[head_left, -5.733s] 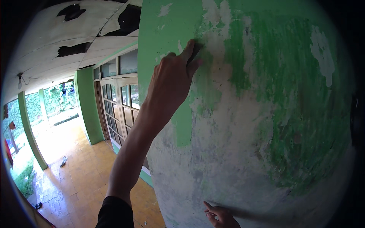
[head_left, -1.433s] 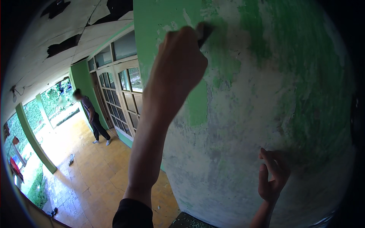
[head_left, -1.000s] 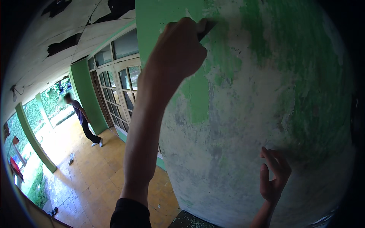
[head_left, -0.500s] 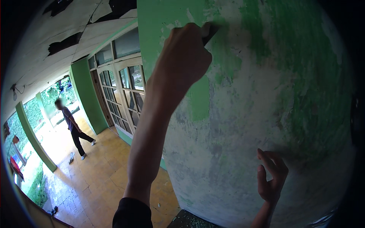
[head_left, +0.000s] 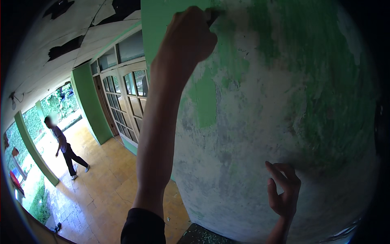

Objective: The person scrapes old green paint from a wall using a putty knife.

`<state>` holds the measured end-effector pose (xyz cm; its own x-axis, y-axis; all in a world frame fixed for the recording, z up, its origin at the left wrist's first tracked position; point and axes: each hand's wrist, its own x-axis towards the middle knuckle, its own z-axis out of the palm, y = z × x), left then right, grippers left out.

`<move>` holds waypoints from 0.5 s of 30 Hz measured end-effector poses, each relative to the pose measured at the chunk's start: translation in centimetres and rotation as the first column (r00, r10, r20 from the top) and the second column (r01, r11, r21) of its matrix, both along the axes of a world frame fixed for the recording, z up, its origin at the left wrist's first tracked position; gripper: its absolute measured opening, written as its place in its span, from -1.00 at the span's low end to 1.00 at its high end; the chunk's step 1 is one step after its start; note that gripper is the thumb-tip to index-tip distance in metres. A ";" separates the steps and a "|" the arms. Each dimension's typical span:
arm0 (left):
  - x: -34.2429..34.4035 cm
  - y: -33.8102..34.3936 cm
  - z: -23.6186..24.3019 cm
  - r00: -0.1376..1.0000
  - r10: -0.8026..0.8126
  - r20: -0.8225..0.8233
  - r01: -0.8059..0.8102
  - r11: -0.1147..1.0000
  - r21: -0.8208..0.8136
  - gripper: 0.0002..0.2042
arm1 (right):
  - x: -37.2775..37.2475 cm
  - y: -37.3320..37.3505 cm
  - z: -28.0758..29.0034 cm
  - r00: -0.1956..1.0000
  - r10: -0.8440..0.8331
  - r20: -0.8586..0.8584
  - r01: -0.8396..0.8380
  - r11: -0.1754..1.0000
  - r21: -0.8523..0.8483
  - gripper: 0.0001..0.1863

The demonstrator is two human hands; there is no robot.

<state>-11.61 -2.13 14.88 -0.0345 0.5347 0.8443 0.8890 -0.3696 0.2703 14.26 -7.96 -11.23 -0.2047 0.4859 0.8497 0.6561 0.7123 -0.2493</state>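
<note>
My left hand [head_left: 191,34] is raised high against the wall [head_left: 252,114], its fingers closed around a scraper. The dark blade of the scraper [head_left: 214,16] pokes out past the hand toward the wall; its handle is hidden in the fist. Green paint on the wall is patchy, with bare grey-white plaster showing between. Lower and to the right, my right hand [head_left: 285,189] is at the wall with fingers bent and apart, thumb up, holding nothing. Whether its fingertips touch the plaster I cannot tell.
A person [head_left: 65,146] walks on the yellow tiled floor [head_left: 105,183] at the left. Glazed double doors [head_left: 122,97] stand beyond the wall's edge. A dark surface [head_left: 203,236] strewn with paint flakes lies at the wall's foot. The ceiling [head_left: 36,44] has broken panels.
My left hand with the scraper has moved up and slightly left in the view. The right hand appears slightly further left. The person has walked left and turned the other way.
</note>
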 end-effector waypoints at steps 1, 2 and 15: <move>-0.1 0.0 -0.2 1.000 0.000 -0.001 0.000 1.000 -0.006 -0.48 | 0.0 -0.2 0.0 1.000 0.000 -0.001 0.000 1.000 -0.006 -0.49; -0.2 0.3 -0.7 0.999 -0.012 -0.047 0.013 1.000 0.025 -0.47 | 0.1 -0.3 0.1 1.000 0.008 -0.026 -0.009 1.000 -0.019 -0.50; -1.2 1.5 -11.6 0.971 -0.239 -0.008 0.238 0.963 0.128 -0.48 | -0.6 -2.2 -3.1 0.997 0.079 0.021 -0.072 0.971 -0.227 -0.49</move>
<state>-12.78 -0.67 3.29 0.0743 0.4164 0.9061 0.7691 -0.6023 0.2137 13.68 -10.15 -14.35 -0.2717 0.6465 0.7129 0.6122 0.6877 -0.3903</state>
